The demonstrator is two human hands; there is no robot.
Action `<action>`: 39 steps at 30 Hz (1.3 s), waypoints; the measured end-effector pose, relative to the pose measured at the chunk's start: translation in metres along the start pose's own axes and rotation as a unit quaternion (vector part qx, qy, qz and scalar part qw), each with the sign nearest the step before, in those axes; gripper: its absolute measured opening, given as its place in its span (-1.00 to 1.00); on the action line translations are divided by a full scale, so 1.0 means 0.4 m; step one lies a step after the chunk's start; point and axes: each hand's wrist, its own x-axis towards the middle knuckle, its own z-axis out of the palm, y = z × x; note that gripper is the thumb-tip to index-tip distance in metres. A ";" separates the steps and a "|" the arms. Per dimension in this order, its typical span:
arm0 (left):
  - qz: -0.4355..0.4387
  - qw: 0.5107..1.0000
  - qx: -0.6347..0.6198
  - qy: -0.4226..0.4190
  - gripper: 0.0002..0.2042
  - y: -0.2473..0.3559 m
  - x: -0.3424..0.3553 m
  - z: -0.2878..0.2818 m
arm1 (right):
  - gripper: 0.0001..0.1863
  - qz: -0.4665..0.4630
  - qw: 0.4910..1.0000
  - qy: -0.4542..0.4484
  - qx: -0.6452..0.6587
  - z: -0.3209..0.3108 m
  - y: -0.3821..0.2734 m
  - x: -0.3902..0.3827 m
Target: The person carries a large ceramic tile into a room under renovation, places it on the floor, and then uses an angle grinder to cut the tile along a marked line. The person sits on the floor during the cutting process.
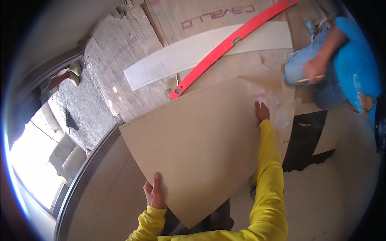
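Note:
A large flat beige tile (193, 148) is held tilted in front of me, its lower corner close to my body. My left hand (155, 193) grips its left edge near that corner, thumb on the face and fingers behind. At the far right edge, my right hand (262, 111) is closed around the rim, with most of the fingers hidden. Just beyond the tile's far edge lies a red spirit level (219, 51). It rests across a long pale strip (169, 64) with a curved edge.
Brown cardboard sheeting (132, 48) covers the floor ahead. On the right, a person in a blue shirt (354, 56) crouches with a yellow pencil (310, 79) in hand. A black patch (304, 134) lies nearby. Another person's shoes (74, 74) show by the doorway and its metal track (82, 172).

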 end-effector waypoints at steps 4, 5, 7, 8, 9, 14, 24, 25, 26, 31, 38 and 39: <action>0.007 1.000 0.025 0.015 -0.58 0.013 -0.093 -0.035 | -0.09 0.061 0.978 -0.155 0.126 -0.132 -0.093 -0.017; 0.033 0.999 0.029 0.018 -0.58 -0.001 -0.097 -0.030 | -0.08 0.072 0.966 -0.176 0.173 -0.160 -0.100 -0.020; 0.060 0.996 0.050 0.041 -0.56 -0.017 -0.095 -0.042 | -0.02 0.029 0.977 -0.164 0.135 -0.175 -0.130 -0.114; 0.079 0.995 0.042 0.045 -0.56 -0.022 -0.083 -0.047 | -0.02 0.013 0.989 -0.125 0.078 -0.184 -0.150 -0.156; 0.103 0.993 0.029 0.043 -0.56 -0.029 -0.062 -0.045 | -0.01 0.015 0.997 -0.078 0.010 -0.218 -0.170 -0.167; 0.132 0.988 0.066 0.039 -0.62 -0.039 0.090 -0.139 | -0.03 0.037 0.995 -0.092 0.005 -0.302 -0.247 -0.225; 0.182 0.978 0.059 -0.086 -0.62 0.026 0.128 -0.597 | -0.06 0.046 0.998 0.043 0.022 -0.505 -0.295 -0.830; 0.221 0.969 0.030 -0.108 -0.61 0.076 0.126 -0.614 | -0.07 0.036 0.995 0.087 0.030 -0.577 -0.359 -0.870; 0.235 0.966 0.073 -0.081 -0.62 0.072 0.146 -0.643 | -0.08 0.043 0.990 0.131 0.034 -0.589 -0.376 -0.944; 0.314 0.945 0.017 -0.094 -0.53 0.146 0.143 -0.694 | -0.26 -0.087 0.938 0.287 0.175 -0.850 -0.534 -1.190; 0.214 0.976 0.026 -0.009 -0.04 0.390 0.277 -1.010 | -0.44 -0.263 0.829 0.425 0.252 -0.860 -0.956 -1.600; 0.226 0.974 0.001 -0.003 -0.03 0.422 0.288 -1.061 | -0.44 -0.267 0.816 0.434 0.272 -0.861 -1.033 -1.647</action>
